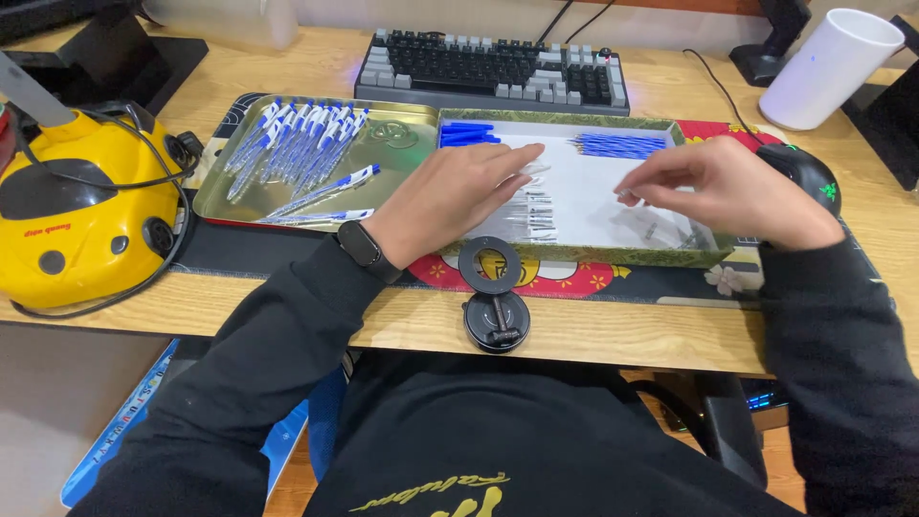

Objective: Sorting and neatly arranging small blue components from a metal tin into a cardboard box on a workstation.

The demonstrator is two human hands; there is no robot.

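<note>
Far to the left of the left hand sits a yellow rounded machine (81, 206) with a black cable looped over it, on the wooden tabletop (613, 335). Nearer, just left of that hand, a shallow metal tray (397, 153) holds a heap of assembled blue-and-white pens (302, 144) — a couple lie loose toward the hand's wrist, which wears a dark band.

The left hand (450, 196) reaches into a green-rimmed box (584, 255) with a white floor; its fingers are extended and pinch a clear pen barrel (532, 170) at the tips. Under and just right of those fingers lies a row of clear barrels (534, 213). Beyond the fingertips, at the box's far wall, are blue caps (467, 133) and a bundle of blue refills (617, 145).

Below the left hand, at the tabletop's near edge, is a round black hinged stand (493, 295).

The right hand (732, 187) hovers over the box's right part, fingers curled and tips pinched together — what they grip is too small to tell. Small clear parts (661, 226) lie beneath it. Just right of it sits a black mouse (809, 172); beyond, a white cup (829, 67) and a keyboard (493, 67).
</note>
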